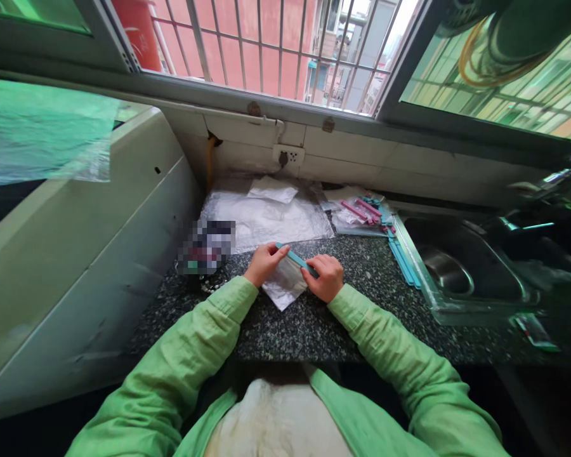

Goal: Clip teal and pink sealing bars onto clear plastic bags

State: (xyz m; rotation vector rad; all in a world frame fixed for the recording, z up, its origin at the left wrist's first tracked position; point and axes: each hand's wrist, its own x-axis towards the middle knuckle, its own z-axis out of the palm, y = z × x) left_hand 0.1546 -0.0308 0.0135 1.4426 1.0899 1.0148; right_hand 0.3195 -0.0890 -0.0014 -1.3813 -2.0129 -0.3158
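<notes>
A blue bag-sealing clip (pixel 295 258) lies along the top edge of a small clear plastic bag (pixel 284 289), which hangs down below it over the dark counter. My left hand (pixel 265 263) pinches the clip's upper left end between thumb and fingers. At its lower right end, my right hand (pixel 325 277) is closed on the same clip, with the fingers curled. Behind my hands a large clear plastic sheet or bag (pixel 233 212) is spread out, with a smaller white bag (pixel 272 189) on top.
Pink clips (pixel 361 211) lie on plastic bags at the back right, with blue clips (pixel 403 261) beside the sink (pixel 476 247). A blurred-out object (pixel 208 247) stands left of my hands. A pale appliance side (pixel 124 235) bounds the left; a socket (pixel 289 155) is on the wall.
</notes>
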